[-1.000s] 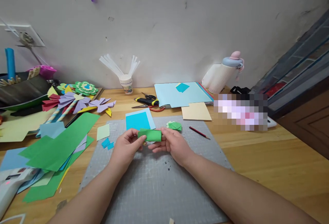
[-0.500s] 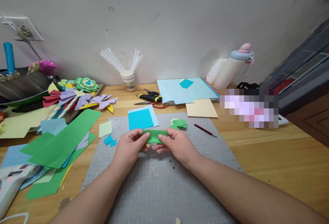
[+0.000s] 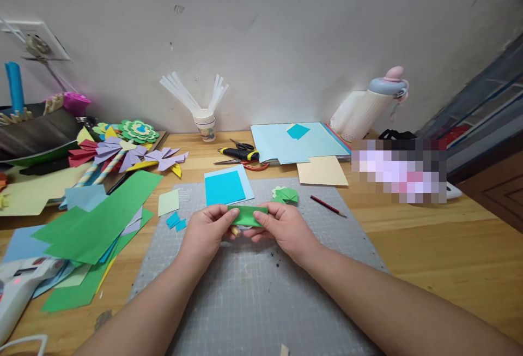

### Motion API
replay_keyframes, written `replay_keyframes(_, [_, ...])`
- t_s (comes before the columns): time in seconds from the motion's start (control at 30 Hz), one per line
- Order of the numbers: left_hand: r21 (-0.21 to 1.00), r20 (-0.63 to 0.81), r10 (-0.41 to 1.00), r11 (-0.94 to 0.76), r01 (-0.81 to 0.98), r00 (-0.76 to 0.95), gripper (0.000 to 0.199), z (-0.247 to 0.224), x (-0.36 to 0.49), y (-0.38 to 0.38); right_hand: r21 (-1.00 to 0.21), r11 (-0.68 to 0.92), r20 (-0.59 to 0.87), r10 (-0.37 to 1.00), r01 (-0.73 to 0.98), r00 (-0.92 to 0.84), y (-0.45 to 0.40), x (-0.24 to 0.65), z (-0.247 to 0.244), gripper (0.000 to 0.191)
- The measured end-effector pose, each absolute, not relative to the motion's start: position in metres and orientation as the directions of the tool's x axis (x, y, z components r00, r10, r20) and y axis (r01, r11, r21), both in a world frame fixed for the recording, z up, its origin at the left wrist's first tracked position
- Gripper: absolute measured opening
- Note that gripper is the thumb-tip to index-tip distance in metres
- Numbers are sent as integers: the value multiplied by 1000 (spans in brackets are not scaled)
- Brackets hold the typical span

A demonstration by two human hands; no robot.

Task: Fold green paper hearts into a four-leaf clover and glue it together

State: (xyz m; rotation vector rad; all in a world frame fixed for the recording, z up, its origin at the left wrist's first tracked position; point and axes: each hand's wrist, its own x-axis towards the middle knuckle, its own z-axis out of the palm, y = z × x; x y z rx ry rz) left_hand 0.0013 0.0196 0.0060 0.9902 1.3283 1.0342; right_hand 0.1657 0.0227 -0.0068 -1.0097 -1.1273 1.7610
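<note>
A small folded strip of green paper [image 3: 247, 216] is held level above the grey cutting mat [image 3: 261, 301]. My left hand [image 3: 210, 230] pinches its left end, thumb on top, and my right hand [image 3: 286, 230] pinches its right end the same way. A small yellowish bit shows under the left fingers; what it is cannot be made out. Beyond the hands lie a bright blue square [image 3: 224, 187] on a paler sheet and a small folded green paper piece [image 3: 289, 195]. Small blue pieces [image 3: 173, 219] and a pale green square [image 3: 169, 203] lie left of my left hand.
Green sheets [image 3: 102, 225] and a white glue gun [image 3: 26, 285] are at the left. Scissors [image 3: 241, 144], a cutter [image 3: 239, 154] and a paper cup [image 3: 205, 126] stand or lie behind the mat. A pencil [image 3: 328, 206] and a bottle [image 3: 368, 108] are at the right.
The view has shifted slightly. Both hands keep hold of the green strip, whose lower edge now looks a little more curled.
</note>
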Motion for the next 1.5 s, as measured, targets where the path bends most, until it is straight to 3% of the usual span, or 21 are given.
replay_keyframes(0.63, [964,-263,965,263,-29,-9,33,6,1,18,-929,-308,-227,913,-207,-339,23,166,-6,36])
replay_keyframes(1.1, [958,-246,968,237,-161,-39,33,7,2,16,-929,-311,-239,919,-200,-314,24,166,-6,34])
replay_keyframes(1.5, [979,-197,978,193,-59,-68,31,5,0,18,-926,-299,-232,933,-229,-277,25,166,-8,33])
